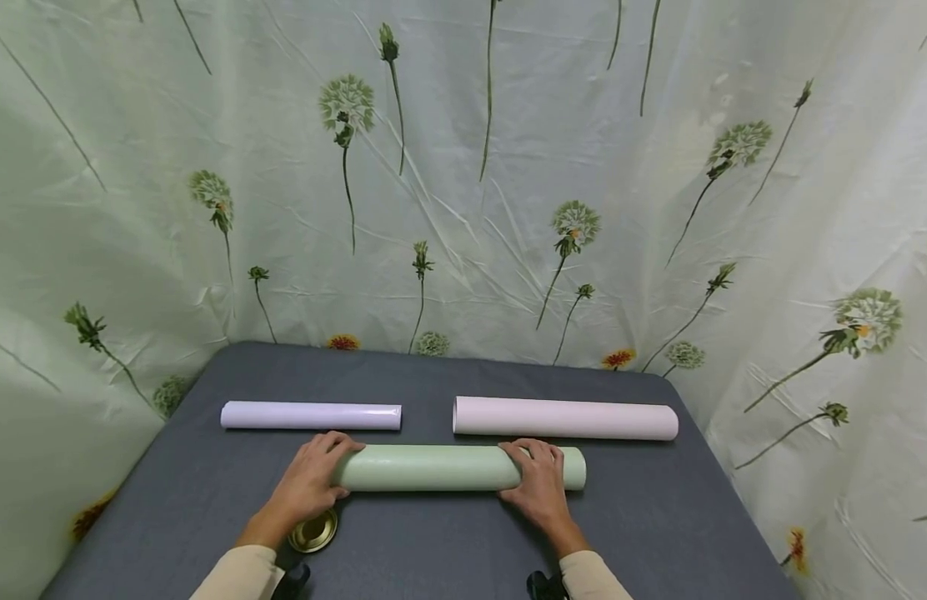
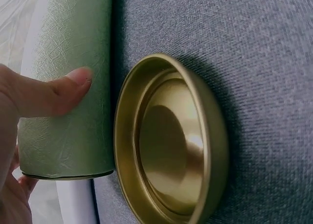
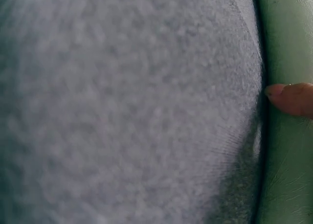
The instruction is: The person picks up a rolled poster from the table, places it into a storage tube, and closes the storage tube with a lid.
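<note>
A light green tube lies crosswise on the grey table, held by both hands. Round its left end curls my left hand, thumb on the near side and fingers over the far side. My right hand grips it close to the right end, fingers over the top. In the left wrist view the left thumb presses on the tube's textured green surface. Right beside that end sits a round gold metal lid, hollow side up. The right wrist view has only the right thumb against the tube.
Behind the green tube lie a thinner lilac roll at the left and a pink tube at the right. A grey cloth covers the table. A pale curtain printed with dandelions hangs behind it and along the sides.
</note>
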Available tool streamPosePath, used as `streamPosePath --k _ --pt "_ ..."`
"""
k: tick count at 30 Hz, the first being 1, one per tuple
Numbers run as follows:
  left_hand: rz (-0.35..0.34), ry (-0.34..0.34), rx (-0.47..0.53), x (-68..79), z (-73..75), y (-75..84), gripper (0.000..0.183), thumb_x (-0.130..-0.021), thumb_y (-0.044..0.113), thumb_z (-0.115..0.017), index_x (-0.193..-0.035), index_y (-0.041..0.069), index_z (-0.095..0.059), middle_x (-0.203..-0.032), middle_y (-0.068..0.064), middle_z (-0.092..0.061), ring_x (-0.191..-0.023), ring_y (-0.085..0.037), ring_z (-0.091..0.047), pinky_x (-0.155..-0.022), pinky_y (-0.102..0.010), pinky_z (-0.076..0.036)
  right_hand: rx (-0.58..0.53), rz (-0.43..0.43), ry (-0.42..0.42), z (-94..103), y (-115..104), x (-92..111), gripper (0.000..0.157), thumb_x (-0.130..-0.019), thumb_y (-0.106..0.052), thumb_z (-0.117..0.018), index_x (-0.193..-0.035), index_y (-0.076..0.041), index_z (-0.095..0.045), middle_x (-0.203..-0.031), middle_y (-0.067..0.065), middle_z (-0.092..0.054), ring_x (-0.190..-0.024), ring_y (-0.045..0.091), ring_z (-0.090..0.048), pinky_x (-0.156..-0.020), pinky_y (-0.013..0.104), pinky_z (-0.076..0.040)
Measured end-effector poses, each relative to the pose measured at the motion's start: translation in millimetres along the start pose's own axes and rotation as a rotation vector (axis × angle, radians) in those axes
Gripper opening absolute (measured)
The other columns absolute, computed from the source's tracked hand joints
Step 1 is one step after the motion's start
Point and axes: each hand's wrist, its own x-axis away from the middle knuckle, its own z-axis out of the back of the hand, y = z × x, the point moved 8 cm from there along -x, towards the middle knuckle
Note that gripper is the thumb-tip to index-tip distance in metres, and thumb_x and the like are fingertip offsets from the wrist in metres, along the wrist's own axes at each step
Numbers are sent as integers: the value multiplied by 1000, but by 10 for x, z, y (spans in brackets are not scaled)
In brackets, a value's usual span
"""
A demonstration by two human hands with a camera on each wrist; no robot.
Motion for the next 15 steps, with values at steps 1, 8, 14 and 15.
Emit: streamPosePath --k 1,8,14,15 --pt "3 -3 2 -5 0 -2 68 -52 2 -91 -113 12 -64 -108 -4 -56 -104 -32 -54 -90 -56 -42 -4 3 2 -1 2 0 75 -39 -17 -97 -109 -14 -71 -104 6 -61 -101 30 -56 -90 53 -32" --pt "-5 -22 -7 -30 11 7 68 -53 4 -91 -114 12 -63 -105 -2 -55 -101 -32 -54 -87 -54 -43 -39 29 27 12 1 13 75 -39 -15 -98 -109 -13 -71 -106 6 -61 -102 30 -56 -90 54 -31" --pt "12 -47 -6 -21 3 -8 68 -54 4 -91 -115 12 -63 -106 -3 -54 -102 -32 -53 -88 -53 -42 -79 69 45 36 -34 38 75 -40 -13 -98 -110 -14 -70 -108 9 -61 -102 30 -56 -89 54 -30" --pt "13 -48 -5 -19 3 -11 68 -54 4 -91 -115 13 -62 -106 -3 -54 -102 -32 -53 -88 -53 -42 -78 80 51 45 -42 38 75 -40 -13 -97 -110 -14 -70 -108 9 -61 -102 30 -55 -89 54 -30"
